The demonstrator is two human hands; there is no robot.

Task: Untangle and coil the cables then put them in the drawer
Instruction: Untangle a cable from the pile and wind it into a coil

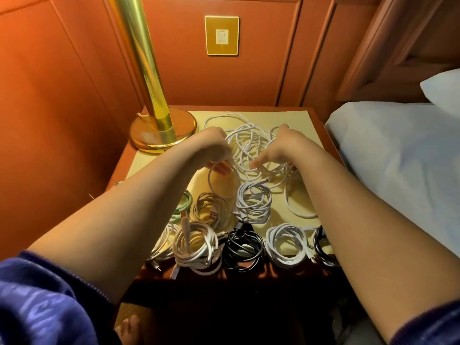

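Your left hand (216, 148) is pinching a loop of the tangled white cables (251, 145) lying at the back of the nightstand (293, 115); your right hand (278, 148), fingers loosely spread, is resting on the tangle. Coiled cables (251, 202) are sitting along the front edge.

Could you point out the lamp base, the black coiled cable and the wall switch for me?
lamp base (163, 135), head view, on its round brass foot.
black coiled cable (242, 247), head view, on its loops.
wall switch (221, 35), head view, on its gold plate.
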